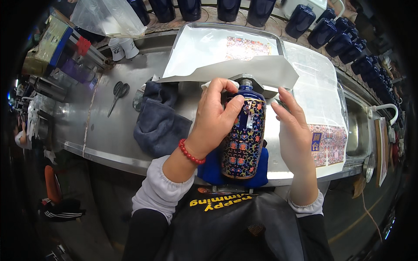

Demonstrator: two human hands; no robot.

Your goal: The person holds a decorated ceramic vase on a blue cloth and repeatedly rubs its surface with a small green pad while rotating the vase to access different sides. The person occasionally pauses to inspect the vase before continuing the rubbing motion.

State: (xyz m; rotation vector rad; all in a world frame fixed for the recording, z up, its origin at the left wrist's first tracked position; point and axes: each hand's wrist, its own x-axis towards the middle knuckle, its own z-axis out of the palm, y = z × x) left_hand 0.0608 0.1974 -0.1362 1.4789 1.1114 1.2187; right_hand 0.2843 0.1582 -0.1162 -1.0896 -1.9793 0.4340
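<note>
A dark blue bottle [244, 143] with a colourful floral pattern and a bare glossy neck leans over a blue cloth [213, 172] at the table's near edge. My left hand [213, 115] grips it round the shoulder, thumb on the front. Part of a white wad [208, 85] shows by those fingers. Just right of the bottle, apart from it, is my right hand [296, 126]. A small dark greenish edge shows between its thumb and forefinger; what it belongs to is hidden. Behind the bottle a curved pale sheet [252, 69] stands up, with a grey metal piece below it.
A metal tray [183, 48] at the back holds water and a patterned sheet. To the right lie pale sheets [322, 95] with floral prints, beside a sink [359, 130]. A dark cloth [159, 126] and scissors [117, 96] lie left. Several blue bottles [300, 21] line the back.
</note>
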